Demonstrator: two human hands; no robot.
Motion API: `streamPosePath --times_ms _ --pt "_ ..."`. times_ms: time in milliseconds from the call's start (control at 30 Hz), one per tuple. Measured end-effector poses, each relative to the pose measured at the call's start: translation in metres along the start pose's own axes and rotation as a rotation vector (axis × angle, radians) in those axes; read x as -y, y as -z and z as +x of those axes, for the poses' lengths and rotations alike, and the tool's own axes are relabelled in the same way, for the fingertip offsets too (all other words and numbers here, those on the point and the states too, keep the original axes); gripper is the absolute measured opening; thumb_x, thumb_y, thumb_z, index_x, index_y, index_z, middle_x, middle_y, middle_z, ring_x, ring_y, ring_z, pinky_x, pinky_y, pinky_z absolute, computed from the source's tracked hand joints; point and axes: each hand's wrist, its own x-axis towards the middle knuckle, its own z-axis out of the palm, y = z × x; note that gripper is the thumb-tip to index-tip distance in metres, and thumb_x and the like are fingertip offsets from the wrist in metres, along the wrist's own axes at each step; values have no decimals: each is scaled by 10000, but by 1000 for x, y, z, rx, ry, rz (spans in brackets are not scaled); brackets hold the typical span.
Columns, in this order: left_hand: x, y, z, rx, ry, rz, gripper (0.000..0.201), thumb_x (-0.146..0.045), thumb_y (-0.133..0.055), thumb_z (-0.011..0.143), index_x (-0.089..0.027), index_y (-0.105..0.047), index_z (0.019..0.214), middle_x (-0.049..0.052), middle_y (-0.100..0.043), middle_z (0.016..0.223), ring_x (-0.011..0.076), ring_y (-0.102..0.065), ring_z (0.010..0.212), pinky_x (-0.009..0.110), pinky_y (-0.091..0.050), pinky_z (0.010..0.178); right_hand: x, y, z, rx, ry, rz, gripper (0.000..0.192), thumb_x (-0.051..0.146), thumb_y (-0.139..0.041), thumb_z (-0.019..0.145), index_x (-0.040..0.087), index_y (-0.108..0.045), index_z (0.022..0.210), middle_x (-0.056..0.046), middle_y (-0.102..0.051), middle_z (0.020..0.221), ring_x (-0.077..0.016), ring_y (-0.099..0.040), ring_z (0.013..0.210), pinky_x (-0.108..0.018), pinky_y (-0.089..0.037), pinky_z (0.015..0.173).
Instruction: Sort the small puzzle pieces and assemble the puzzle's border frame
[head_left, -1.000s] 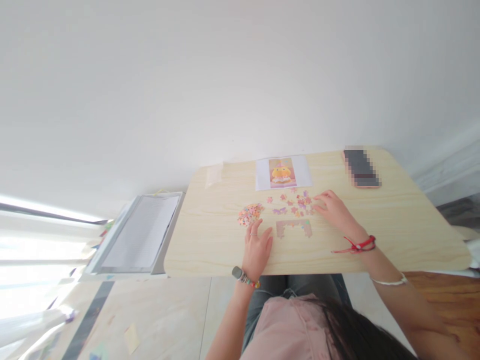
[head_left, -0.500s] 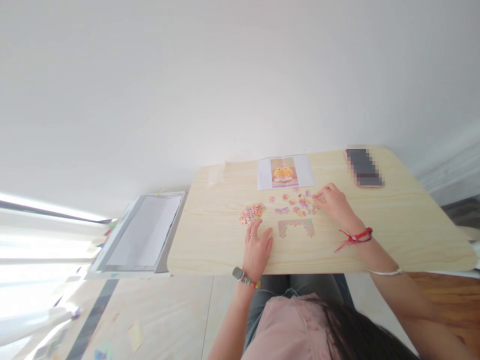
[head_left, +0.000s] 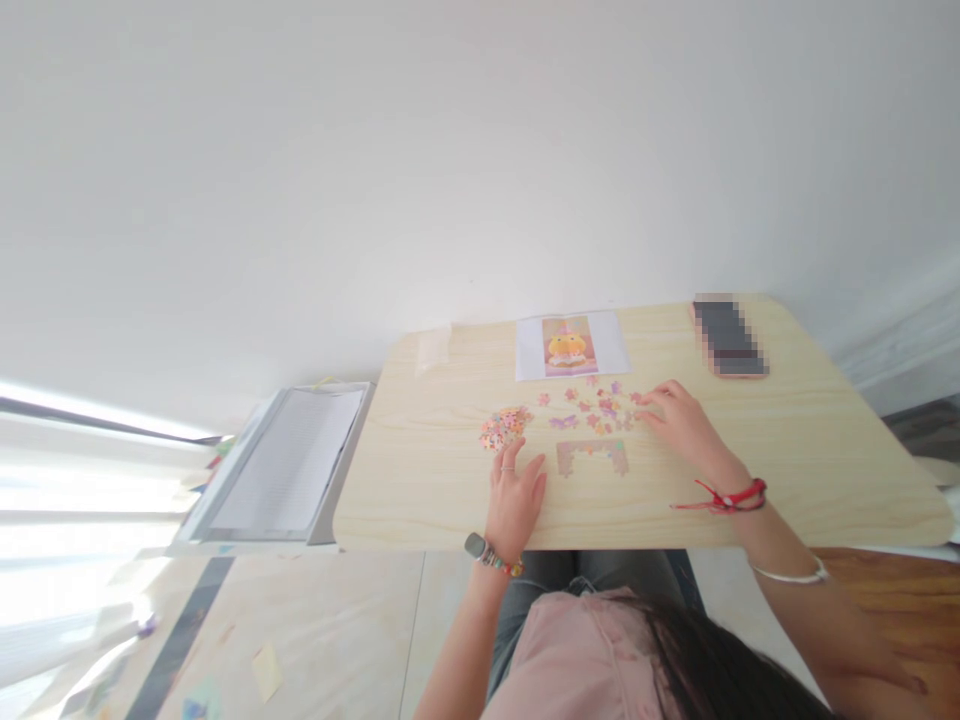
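My left hand (head_left: 517, 500) rests on the table with its fingers spread, fingertips just below a heap of puzzle pieces (head_left: 504, 428). My right hand (head_left: 679, 420) is at the right side of a scatter of loose pinkish and purple pieces (head_left: 606, 405). Its thumb and index finger are apart. A pink puzzle piece (head_left: 636, 398) lies at the index fingertip; whether they touch I cannot tell. Between the hands sits a joined strip of puzzle border (head_left: 592, 447), with short sides pointing toward me. Behind the pieces lies a printed picture sheet (head_left: 568, 347) showing a yellow figure.
The light wooden table (head_left: 420, 480) stands against a white wall. At its back right lies a phone (head_left: 729, 338), blurred out. A clear plastic bag (head_left: 433, 348) is at the back left. Left of the table, papers (head_left: 289, 460) lie on a grey-white surface.
My right hand has shifted slightly right and toward me, and its thumb and index finger have parted from a pinch. The left hand has stayed in place.
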Motion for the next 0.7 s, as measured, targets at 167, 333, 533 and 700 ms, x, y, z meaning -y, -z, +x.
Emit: streamPosePath --times_ms 167,333,533,700 --pt "1 -1 -1 9 2 -14 229 -114 -519 797 -209 -593 991 97 -391 1225 268 -380 1175 488 -430 953 -4 -3 -11 17 -9 -33 210 270 -468 799 179 -627 902 -94 -537 893 -234 -557 838 -394 -453 779" --pt "-1 -1 2 -1 -8 -17 233 -113 -518 798 -195 -594 1002 109 -383 1227 273 -382 1169 481 -438 942 -8 -7 -9 38 -12 -13 179 269 -472 795 180 -621 838 -87 -532 880 -223 -556 819 -393 -452 786" --pt "-1 0 3 3 -7 -15 217 -121 -513 805 -192 -598 992 113 -386 1225 275 -382 1171 482 -439 938 -2 -8 -7 49 28 66 185 246 -490 775 206 -619 901 -65 -522 875 -211 -555 831 -369 -458 774" --pt "0 -1 1 -3 -3 -10 214 -123 -511 806 -195 -597 988 110 -386 1224 279 -374 1175 483 -441 937 -1 -9 -6 63 19 75 142 243 -469 785 194 -602 775 -67 -518 860 -209 -556 815 -373 -456 773"
